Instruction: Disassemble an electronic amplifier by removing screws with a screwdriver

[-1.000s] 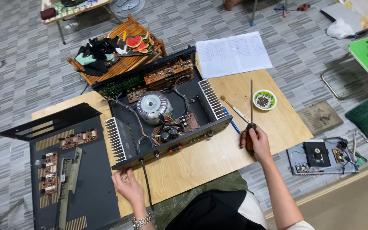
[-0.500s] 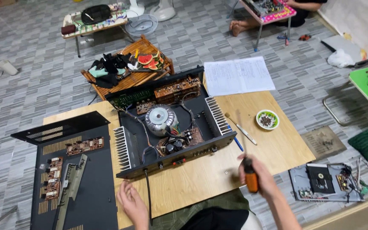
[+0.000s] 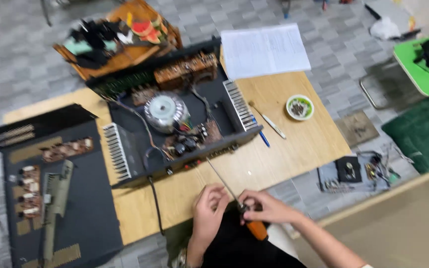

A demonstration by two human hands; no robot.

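Observation:
My right hand grips a long screwdriver by its orange handle, near the table's front edge. The thin shaft slants up and left, and its tip reaches the front panel of the open black amplifier chassis. My left hand sits beside the right one, its fingers close against the shaft near the handle. Inside the chassis lie a round silver transformer, circuit boards and finned heat sinks.
The wooden table carries a small green-rimmed bowl of screws, a pen, a second slim tool and paper sheets. A black cover panel with boards lies at left. A wooden tray of oddments stands behind.
My right hand has carried the screwdriver from the table's right side down to the front edge, the tip now at the chassis front. My left hand has moved over to the shaft.

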